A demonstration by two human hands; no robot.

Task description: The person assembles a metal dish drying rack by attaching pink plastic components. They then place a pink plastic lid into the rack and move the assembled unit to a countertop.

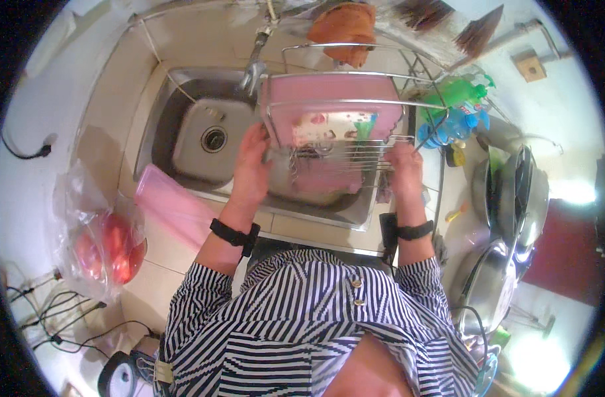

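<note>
A metal wire dish rack (355,103) stands over the right-hand basin of the steel sink. Inside it or just behind its wires is a pink plastic piece (342,87), like a tray or lid, with a printed picture on its lower part. My left hand (251,159) is closed at the rack's left side, its fingertips by the frame. On the opposite end, my right hand (405,162) has its fingers bent round the lower wires. More pink (322,180) shows through the wires in the basin below, too blurred to name.
Left of the rack lies the sink's other basin (190,149) under a tap (253,69). A pink plastic piece (173,202) rests at the front left, beside a bagged red object (110,248). Bottles (458,126) and metal pans (491,284) stand right; an orange cloth (342,30) hangs behind.
</note>
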